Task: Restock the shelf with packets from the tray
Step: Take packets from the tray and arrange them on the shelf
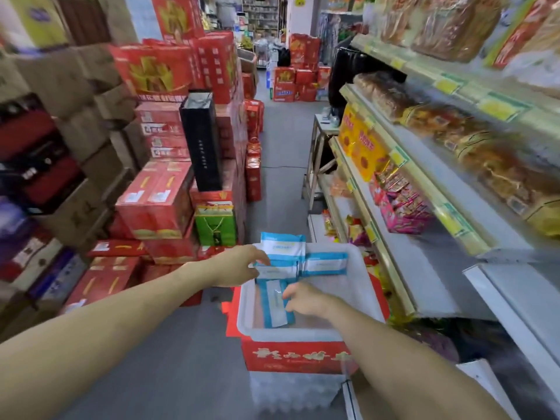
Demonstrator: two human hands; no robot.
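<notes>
Translucent white plastic forms the tray [360, 286], a deep rectangular tub with rounded corners. It sits on a red carton [297, 356] with gold lettering, down in the aisle just beside the shelf [430, 277]. Inside it are flat, glossy blue-and-white packets. One upright packet [283, 247] leans at the far wall and a side packet [325, 263] lies next to it. The left hand [242, 265] reaches over the rim, its fingers and thumb pinching the edge of the middle packet [274, 271]. The right hand [306, 300] curls its fingers onto the near packet [274, 304], gripping its long edge. The shelf's pale boards hold crinkly cellophane snack bags [400, 204]. Across the aisle stand stacked red cardboard boxes [157, 201].
</notes>
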